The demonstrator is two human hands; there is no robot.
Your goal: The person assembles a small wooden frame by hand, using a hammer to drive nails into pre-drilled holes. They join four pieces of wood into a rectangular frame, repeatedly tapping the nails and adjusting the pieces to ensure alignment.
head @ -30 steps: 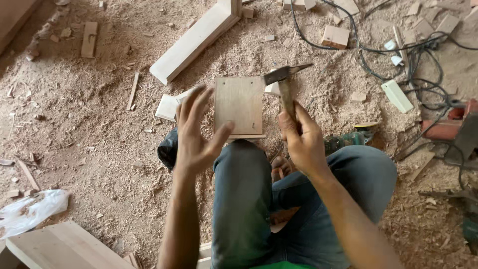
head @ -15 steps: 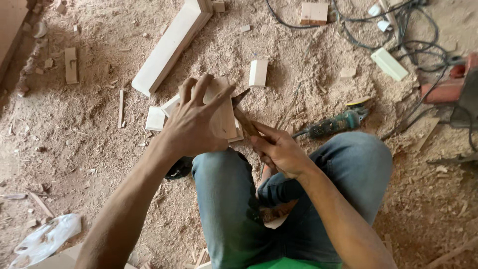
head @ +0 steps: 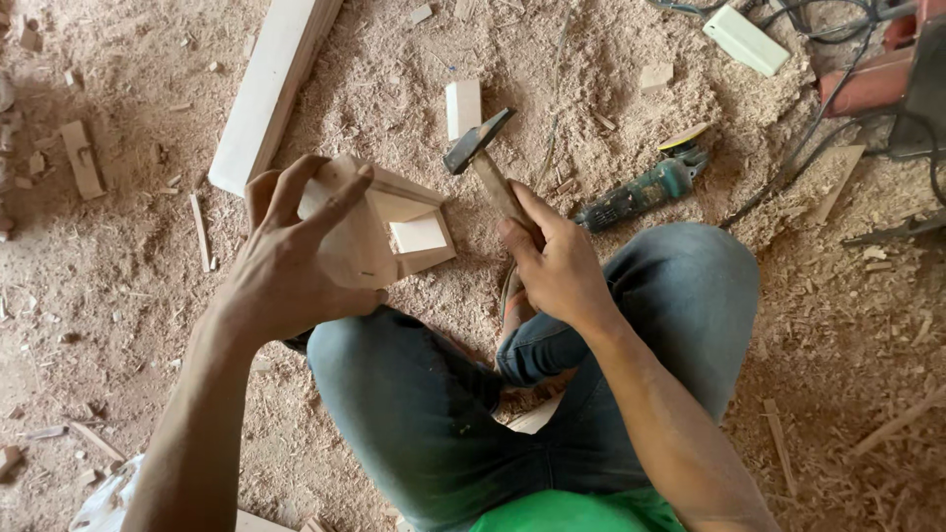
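Note:
My left hand [head: 296, 261] grips a small pale wooden box [head: 394, 222], tilted so its open side faces right and a small wood block shows inside. My right hand [head: 557, 261] holds a hammer [head: 483, 158] by its wooden handle, the dark metal head raised just to the right of the box, apart from it. Both hands are above my knees in blue jeans [head: 473, 394], over a sawdust-covered floor.
A long pale plank [head: 271, 89] lies at the upper left. A small wood block [head: 463, 106] sits behind the hammer. A green power tool [head: 641, 192] lies to the right, with cables, a white bar [head: 746, 39] and a red machine [head: 887, 69] at the upper right.
The box has been turned from flat-face-up to tilted with its open side showing. The hammer has lifted away to the right of the box.

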